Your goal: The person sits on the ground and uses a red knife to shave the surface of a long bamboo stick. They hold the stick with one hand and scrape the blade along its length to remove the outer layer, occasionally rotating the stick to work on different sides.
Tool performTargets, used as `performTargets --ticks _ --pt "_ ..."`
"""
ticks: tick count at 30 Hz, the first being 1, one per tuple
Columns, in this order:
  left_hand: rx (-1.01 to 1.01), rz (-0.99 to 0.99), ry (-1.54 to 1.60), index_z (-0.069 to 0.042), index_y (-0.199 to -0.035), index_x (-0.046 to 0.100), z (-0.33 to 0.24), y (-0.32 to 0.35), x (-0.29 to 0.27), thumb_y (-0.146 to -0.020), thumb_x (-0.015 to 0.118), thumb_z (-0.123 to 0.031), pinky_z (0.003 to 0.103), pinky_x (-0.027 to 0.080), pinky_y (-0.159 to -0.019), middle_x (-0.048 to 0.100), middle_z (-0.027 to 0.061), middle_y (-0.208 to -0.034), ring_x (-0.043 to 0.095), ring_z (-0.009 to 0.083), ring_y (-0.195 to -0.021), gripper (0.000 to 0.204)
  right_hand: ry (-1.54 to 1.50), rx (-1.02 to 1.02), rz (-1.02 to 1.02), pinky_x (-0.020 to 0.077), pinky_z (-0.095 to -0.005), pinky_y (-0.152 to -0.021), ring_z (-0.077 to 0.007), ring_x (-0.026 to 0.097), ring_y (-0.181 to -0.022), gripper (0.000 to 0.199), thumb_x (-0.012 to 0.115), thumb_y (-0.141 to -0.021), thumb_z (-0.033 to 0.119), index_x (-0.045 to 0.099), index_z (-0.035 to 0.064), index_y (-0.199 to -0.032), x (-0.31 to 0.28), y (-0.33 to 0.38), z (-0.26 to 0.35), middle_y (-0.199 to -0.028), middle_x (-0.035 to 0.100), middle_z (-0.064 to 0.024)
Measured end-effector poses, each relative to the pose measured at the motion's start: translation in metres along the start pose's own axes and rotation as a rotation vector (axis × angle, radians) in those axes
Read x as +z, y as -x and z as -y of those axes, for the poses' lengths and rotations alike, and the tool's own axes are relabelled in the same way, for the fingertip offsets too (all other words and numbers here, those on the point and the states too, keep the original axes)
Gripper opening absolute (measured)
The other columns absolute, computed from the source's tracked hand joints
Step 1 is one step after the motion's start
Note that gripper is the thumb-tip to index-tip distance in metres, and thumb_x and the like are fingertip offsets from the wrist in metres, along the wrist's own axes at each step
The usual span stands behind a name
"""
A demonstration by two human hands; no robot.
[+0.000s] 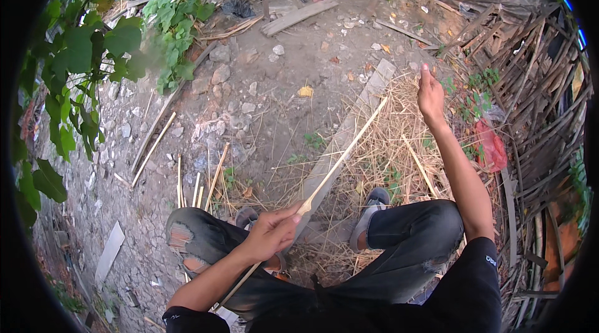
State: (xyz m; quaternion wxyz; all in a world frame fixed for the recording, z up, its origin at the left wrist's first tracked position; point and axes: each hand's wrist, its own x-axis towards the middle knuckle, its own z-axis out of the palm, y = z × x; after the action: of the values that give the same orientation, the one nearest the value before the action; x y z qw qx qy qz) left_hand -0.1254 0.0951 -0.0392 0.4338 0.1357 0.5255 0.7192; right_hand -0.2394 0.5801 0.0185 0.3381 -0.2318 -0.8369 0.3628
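A long pale bamboo stick slants from my lap up and to the right, past my knees. My left hand is closed round it, with a lighter, bulging joint of the stick just beyond the thumb. To the right, apart from the stick, I hold up my right hand with its fingers curled and its thumb pointing away from me. Whatever those fingers grip, if anything, is hidden. Under the stick a grey wooden plank lies on the ground, running between my feet.
Thin shavings cover the ground right of the plank. Several cut sticks stand beyond my left knee. A pile of wood strips lines the right side, near a red plastic bag. Leafy plants hang at the left.
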Motion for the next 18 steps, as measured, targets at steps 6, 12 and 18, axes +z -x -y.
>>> performTargets --ticks 6,12,18 --pt "0.029 -0.066 0.101 -0.008 -0.16 0.035 -0.003 -0.009 0.003 -0.112 0.045 -0.015 0.021 0.027 -0.047 0.03 -0.0076 -0.068 0.028 0.0032 -0.055 0.05 -0.515 0.353 0.516 0.0167 -0.0264 -0.039 -0.0048 0.025 -0.04 0.054 0.057 -0.101 0.059 0.056 0.0059 -0.095 0.009 0.063 0.059 -0.054 0.029 0.0084" --pt "0.029 -0.126 0.119 -0.009 -0.161 0.034 -0.011 -0.018 0.009 -0.112 0.046 -0.017 0.022 0.026 -0.045 0.031 -0.0073 -0.067 0.029 0.0031 -0.053 0.051 -0.49 0.209 0.864 0.0269 -0.0267 -0.044 -0.0044 0.035 -0.046 0.046 0.066 -0.101 0.049 0.066 0.0048 -0.088 0.044 0.116 0.097 -0.054 0.037 0.0084" --pt "0.07 -0.176 0.106 -0.011 -0.16 0.037 -0.009 -0.027 0.008 -0.112 0.046 -0.019 0.023 0.026 -0.042 0.036 -0.0061 -0.065 0.03 0.0037 -0.047 0.049 -0.217 -0.026 1.049 0.036 -0.0331 -0.049 -0.009 0.044 -0.053 0.052 0.07 -0.097 0.051 0.065 0.0039 -0.076 0.054 0.159 0.118 -0.056 0.047 0.0021"
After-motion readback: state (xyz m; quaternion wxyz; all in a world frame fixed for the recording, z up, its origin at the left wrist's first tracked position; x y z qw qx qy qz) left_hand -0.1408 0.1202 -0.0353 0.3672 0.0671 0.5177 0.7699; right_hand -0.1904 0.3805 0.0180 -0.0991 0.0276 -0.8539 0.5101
